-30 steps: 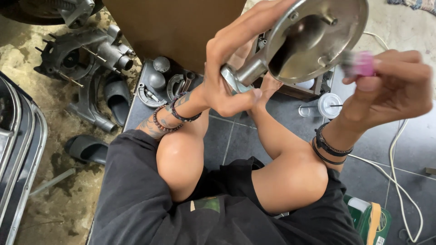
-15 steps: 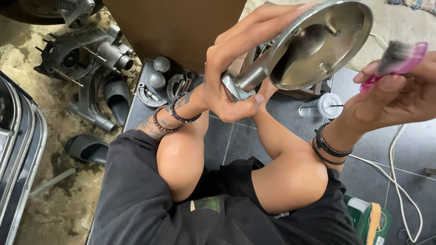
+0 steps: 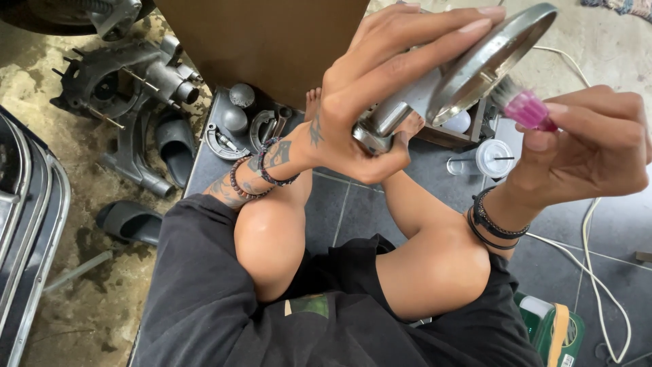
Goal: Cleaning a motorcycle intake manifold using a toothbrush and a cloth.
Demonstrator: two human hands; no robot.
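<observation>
Head view, and here we are looking straight down at a person squatting on a grey tiled floor point(image 3: 353, 211), knees up at six o'clock. The left hand point(image 3: 387, 88) has the round metal housing point(image 3: 489, 61) up at one o'clock, fingers point(image 3: 421, 41) spread long across its back and rim, thumb pressed under the stubby neck at the base, a firm wrap-around hold. It is tilted so mostly the rim edge shows; how clean the inside is, I cannot tell.

Over at three o'clock, the right hand point(image 3: 591, 149) pinches a small brush with a pink handle point(image 3: 526, 109), fingertips pressed together around it, bristles touching the rim of the housing. Judging by that contact, the brushing is in full swing, not finished: the metal looks dull and streaky along the edge, with more rim left to cover.

Around them: at ten o'clock a greasy engine casing point(image 3: 129, 81) lies on the dirt, dark slippers point(image 3: 173, 143) just beside it. At eleven, small round metal parts point(image 3: 234, 119) sit on the tiles. Below the housing, a clear plastic cup with a lid point(image 3: 492, 160). A white cable point(image 3: 598, 272) trails at four o'clock, a green container point(image 3: 553, 333) at five.
</observation>
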